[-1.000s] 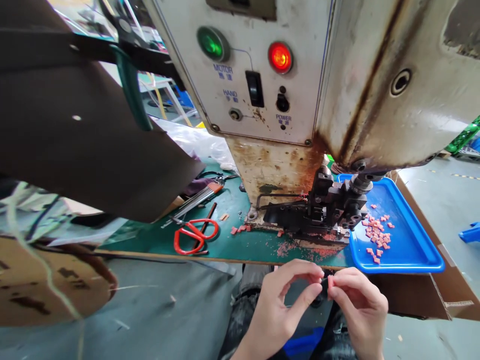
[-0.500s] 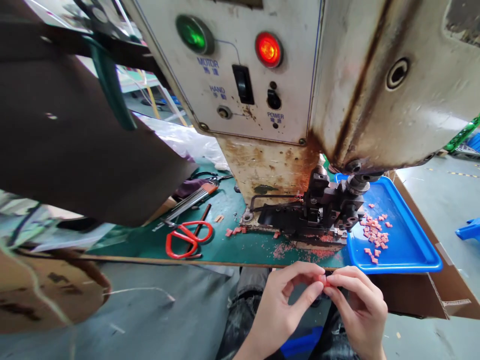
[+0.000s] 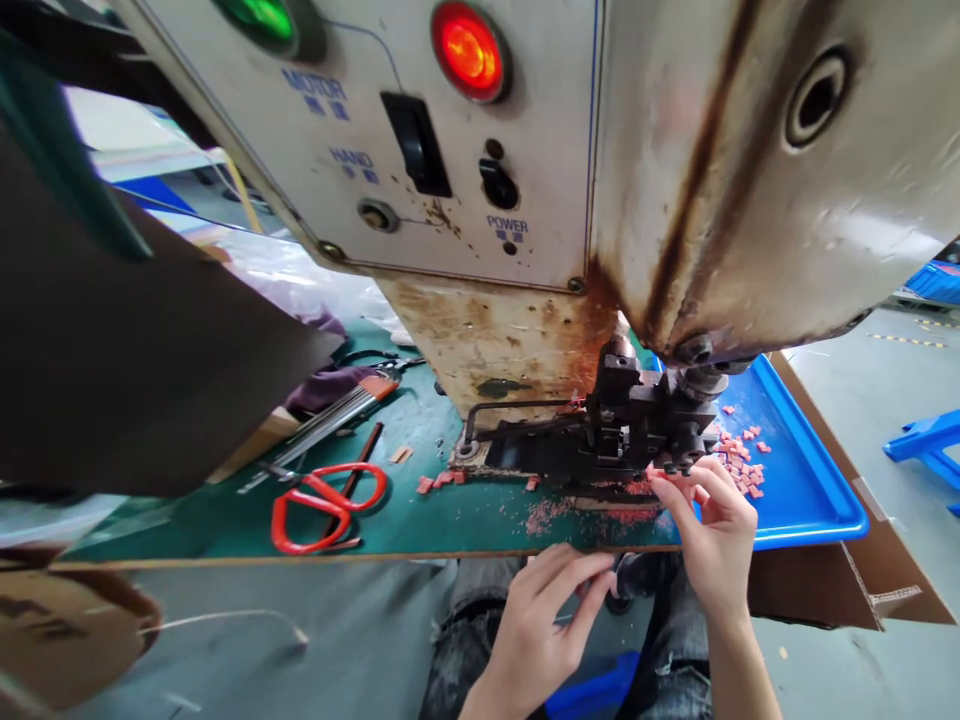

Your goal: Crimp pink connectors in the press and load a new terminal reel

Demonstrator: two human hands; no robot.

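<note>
My right hand [image 3: 712, 530] is at the front of the dark metal die tooling [image 3: 630, 420] under the press head. Its thumb and fingertips pinch a small pink piece [image 3: 652, 473], whose far end is partly hidden by the tooling. Lower down, just in front of the table edge, my left hand [image 3: 544, 615] has its thumb and forefinger drawn together; whatever may lie between those tips is too small to make out. Pink crumbs [image 3: 551, 515] are strewn on the green table top before the tooling, with several pink pieces [image 3: 442, 480] to the left.
Beside the tooling, a blue tray [image 3: 814, 500] carries a heap of pink pieces [image 3: 739, 460]. Red-handled scissors [image 3: 322, 505] and a set of hex keys [image 3: 330, 420] lie to the left. Above hangs the press control panel [image 3: 450, 230] with a lit red lamp [image 3: 470, 50]. A cardboard box [image 3: 817, 585] stands below the tray.
My hands have parted. The right one has moved up to the tooling with the pink piece, while the left stays low near the table edge. The view has shifted closer to the press.
</note>
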